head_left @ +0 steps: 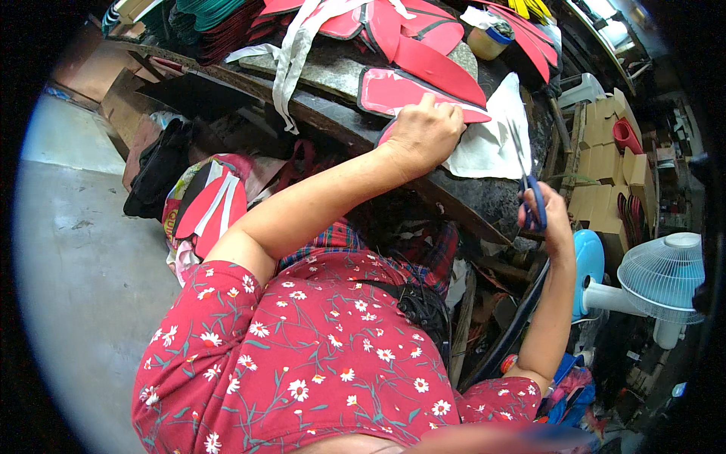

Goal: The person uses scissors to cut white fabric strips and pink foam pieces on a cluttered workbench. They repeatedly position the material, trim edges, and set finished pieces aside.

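My left hand [429, 135] is closed at the near edge of a red, sole-shaped piece with black edging [412, 85], its fingertips curled down on the piece and partly hidden. White cloth [491, 144] spreads out from under that piece towards the right. In my right hand [556, 216] is a pair of scissors with dark blue handles [538, 206]. Their blades point away from me over the cloth and look slightly parted. More red pieces with black edges [432, 32] lie beyond, overlapping. White strips [291, 57] hang over the worktable's front edge.
A tub with a blue rim [489, 41] stands at the back of the worktable. Stacked teal sheets [212, 23] are at the far left. Cardboard boxes [601, 163] and a fan [662, 276] stand on the right. Beside my left arm lie red pieces with white strips [219, 200].
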Motion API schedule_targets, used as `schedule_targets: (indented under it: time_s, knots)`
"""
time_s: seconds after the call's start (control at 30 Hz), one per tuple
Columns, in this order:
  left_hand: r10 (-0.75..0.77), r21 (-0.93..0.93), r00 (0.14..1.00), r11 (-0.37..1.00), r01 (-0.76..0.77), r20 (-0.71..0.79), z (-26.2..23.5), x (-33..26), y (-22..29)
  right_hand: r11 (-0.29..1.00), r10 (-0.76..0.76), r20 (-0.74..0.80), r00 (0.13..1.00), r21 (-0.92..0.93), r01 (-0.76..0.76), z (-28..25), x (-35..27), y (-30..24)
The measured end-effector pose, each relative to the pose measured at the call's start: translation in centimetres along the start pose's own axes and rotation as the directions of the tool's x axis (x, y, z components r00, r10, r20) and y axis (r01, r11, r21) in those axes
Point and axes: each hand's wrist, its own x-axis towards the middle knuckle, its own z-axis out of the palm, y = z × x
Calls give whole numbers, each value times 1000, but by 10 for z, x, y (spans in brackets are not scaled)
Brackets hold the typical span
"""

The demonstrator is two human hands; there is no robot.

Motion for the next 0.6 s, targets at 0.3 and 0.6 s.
schedule_targets:
  time_s: [0.3,0.6]
  knots:
    - [31,46,999,998,-31,8,-2,-6,5,981,193,-60,979,44,-191,34,12,-13]
    - [36,33,997,999,-34,-70,-3,-7,5,985,166,-115,979,-17,-169,41,21,-6]
